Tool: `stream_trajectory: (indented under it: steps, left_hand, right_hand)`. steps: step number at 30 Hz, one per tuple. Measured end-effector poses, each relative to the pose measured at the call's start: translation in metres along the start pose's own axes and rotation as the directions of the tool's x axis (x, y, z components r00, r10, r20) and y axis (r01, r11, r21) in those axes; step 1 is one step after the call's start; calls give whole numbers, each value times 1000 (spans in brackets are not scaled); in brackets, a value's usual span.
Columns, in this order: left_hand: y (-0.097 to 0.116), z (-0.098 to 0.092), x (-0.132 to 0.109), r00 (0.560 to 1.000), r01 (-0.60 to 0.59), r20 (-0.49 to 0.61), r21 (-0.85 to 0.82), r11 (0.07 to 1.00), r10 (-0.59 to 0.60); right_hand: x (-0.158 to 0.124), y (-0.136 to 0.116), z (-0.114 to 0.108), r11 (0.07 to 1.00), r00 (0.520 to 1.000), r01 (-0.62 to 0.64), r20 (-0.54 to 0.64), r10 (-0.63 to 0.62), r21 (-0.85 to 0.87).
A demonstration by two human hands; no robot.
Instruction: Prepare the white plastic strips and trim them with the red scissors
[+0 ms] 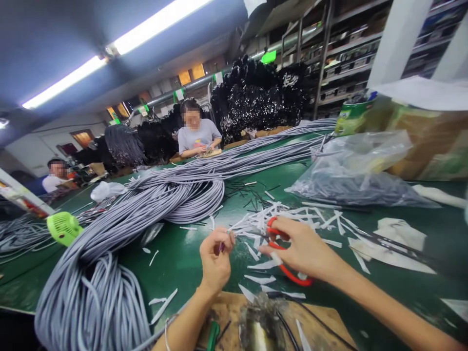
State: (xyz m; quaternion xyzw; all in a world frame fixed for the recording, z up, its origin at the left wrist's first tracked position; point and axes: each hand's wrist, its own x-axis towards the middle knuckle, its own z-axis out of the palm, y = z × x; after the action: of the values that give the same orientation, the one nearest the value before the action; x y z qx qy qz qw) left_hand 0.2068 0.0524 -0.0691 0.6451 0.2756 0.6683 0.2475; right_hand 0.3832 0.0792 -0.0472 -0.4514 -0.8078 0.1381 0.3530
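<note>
My left hand (216,258) is closed in a pinch over the green table, left of the scissors. A small purple bit (221,247) shows between its fingers, apparently a wire at a cable end; most of it is hidden. A grey cable passes under my left wrist. My right hand (305,248) grips red-handled scissors (297,278), a finger and thumb at the loops. The blades point left and reach close to my left fingertips; whether they touch anything there I cannot tell. White paper-like strips (256,279) lie around and beneath both hands.
Bundled grey cables (146,204) cover the left and run back across the table (175,263). A wooden board (329,317) with a metal fixture (259,326) sits in front. A plastic bag (351,170) and carton (431,141) stand right. Two people sit beyond.
</note>
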Motion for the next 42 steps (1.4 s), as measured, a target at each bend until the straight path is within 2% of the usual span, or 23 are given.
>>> stream_trajectory:
  steps: [5, 9, 14, 18, 20, 23, 25, 28, 30, 31, 33, 35, 37, 39, 42]
  left_hand:
    - [5, 0, -5, 999, -13, 52, 178, 984, 4]
    - [8, 2, -6, 990, -65, 138, 298, 952, 25]
    - [8, 3, -5, 976, -111, 213, 346, 932, 37]
    - [9, 3, -6, 972, -128, 226, 313, 941, 57]
    - [9, 4, -8, 977, -83, 210, 281, 956, 23]
    - [9, 5, -9, 981, 103, 129, 284, 953, -144]
    - [8, 6, -9, 963, 220, 77, 325, 920, -258]
    - [7, 8, -8, 947, 287, 25, 387, 876, -322]
    - [7, 9, -6, 944, 300, 1, 418, 857, -330]
    - [7, 9, -6, 944, 300, -4, 431, 851, -331]
    - [7, 10, -5, 945, 292, 2, 443, 848, -326]
    - [7, 11, -5, 947, 282, 13, 450, 847, -322]
    - [7, 13, -6, 947, 268, 35, 468, 842, -321]
    - [6, 14, -7, 944, 245, 77, 485, 840, -320]
    - [5, 17, -9, 923, 261, 135, 465, 846, -359]
  right_hand:
    - [-6, -15, 17, 990, 997, 39, 55, -47, 134]
    - [-12, -15, 21, 984, 995, 93, 26, -99, 155]
    - [-16, -10, 24, 986, 994, 110, -37, -106, 124]
    - [-18, -6, 25, 992, 996, 78, -51, -74, 96]
    - [-18, -4, 25, 992, 996, 34, -82, -24, 122]
    - [-14, 2, 21, 993, 985, -70, -152, 84, 96]
    - [-10, 10, 16, 990, 984, -141, -114, 137, -29]
    - [-5, 24, 8, 934, 972, -226, -1, 235, -276]
    - [-4, 31, 6, 898, 966, -248, -17, 260, -364]
    - [-4, 32, 6, 902, 972, -231, -44, 231, -364]
    - [-3, 29, 7, 950, 986, -144, -121, 114, -279]
    - [-4, 19, 11, 993, 980, -13, -201, -11, -120]
    - [-5, 6, 14, 994, 970, 98, -230, -83, 53]
    - [-7, -5, 17, 970, 967, 162, -227, -119, 183]
    - [-9, -13, 20, 949, 964, 148, -257, -75, 278]
